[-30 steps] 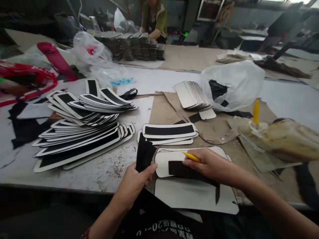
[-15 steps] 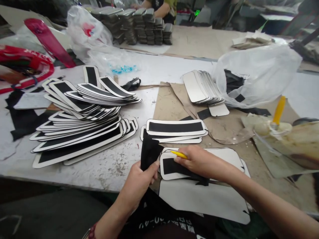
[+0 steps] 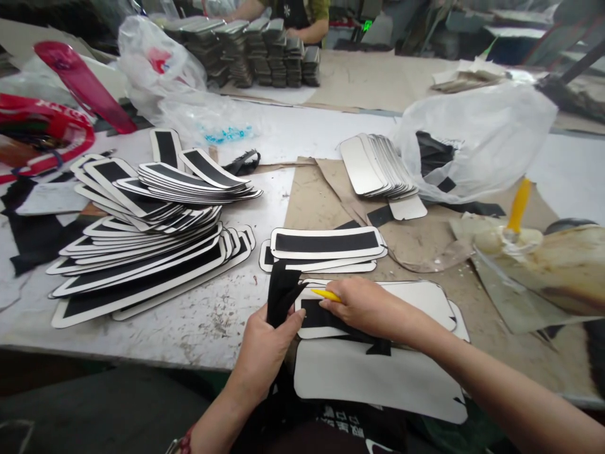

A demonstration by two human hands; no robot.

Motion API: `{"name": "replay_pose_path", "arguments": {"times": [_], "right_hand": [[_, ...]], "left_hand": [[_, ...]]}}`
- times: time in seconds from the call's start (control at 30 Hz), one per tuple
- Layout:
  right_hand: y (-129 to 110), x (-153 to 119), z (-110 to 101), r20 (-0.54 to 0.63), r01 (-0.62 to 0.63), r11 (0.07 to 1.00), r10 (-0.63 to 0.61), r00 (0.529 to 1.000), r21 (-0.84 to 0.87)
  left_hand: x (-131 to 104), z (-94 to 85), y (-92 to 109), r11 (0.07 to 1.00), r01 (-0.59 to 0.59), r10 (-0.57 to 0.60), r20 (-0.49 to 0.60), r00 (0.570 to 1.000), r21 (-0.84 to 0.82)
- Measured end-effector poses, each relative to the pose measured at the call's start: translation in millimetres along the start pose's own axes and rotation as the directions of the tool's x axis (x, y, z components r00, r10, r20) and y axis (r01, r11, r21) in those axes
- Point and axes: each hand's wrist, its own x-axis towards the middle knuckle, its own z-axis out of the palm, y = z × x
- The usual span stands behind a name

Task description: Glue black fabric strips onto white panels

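Observation:
My left hand is closed around a bunch of black fabric strips. Its thumb reaches the left end of a white panel bearing a black strip. Over that panel, my right hand grips a slim yellow tool, its tip pointing left; which tool it is, I cannot tell. The right hand rests on the strip and covers part of it. Plain white panels lie beneath the right forearm, and another large one sits at the table's near edge.
Finished-looking white panels with black centres are heaped at left. Two or so more lie ahead. Fanned plain panels, a plastic bag and a yellow-handled brush-like tool stand at right. Across the table, a person works behind stacked pieces.
The view has shifted slightly, so most things sit a little further left. My left thumb now lies over the panel's left end. Both hands keep their hold.

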Motion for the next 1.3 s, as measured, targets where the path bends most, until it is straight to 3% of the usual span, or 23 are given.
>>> {"name": "replay_pose_path", "arguments": {"times": [0.17, 0.37, 0.63, 0.9, 1.0, 1.17, 1.3], "right_hand": [[2, -6, -5, -0.01, -0.01, 0.998, 0.011, 1.0, 0.054], [2, -5, 0, -0.073, -0.004, 1.0, 0.006, 0.997, 0.029], [3, 1, 3, -0.051, -0.018, 1.0, 0.018, 0.999, -0.001], [1, -2, -3, -0.021, -0.011, 1.0, 0.01, 1.0, -0.029], [17, -29, -10, 0.002, -0.043, 0.997, 0.043, 0.999, -0.067], [66, -84, -15, -0.081, -0.297, 0.954, 0.299, 0.951, 0.038], [86, -94, -7, -0.144, -0.375, 0.919, 0.39, 0.909, 0.119]], "left_hand": [[4, -0.1, -4, 1.0, 0.004, -0.004, -0.018, 1.0, 0.007], [7, -2.1, -7, 0.999, -0.032, 0.031, 0.056, 0.998, 0.025], [6, -1.9, -3, 0.998, -0.043, 0.042, 0.028, 0.999, 0.047], [10, 1.0, -9, 0.998, 0.004, -0.002, 0.029, 1.0, -0.059], [8, 1.0, -6, 0.992, 0.054, -0.05, 0.032, 0.998, -0.112], [7, -3.1, -4, 0.999, 0.039, -0.038, 0.011, 0.999, -0.017], [6, -6.0, -8, 0.993, 0.037, -0.034, -0.032, 0.999, 0.114]]}}
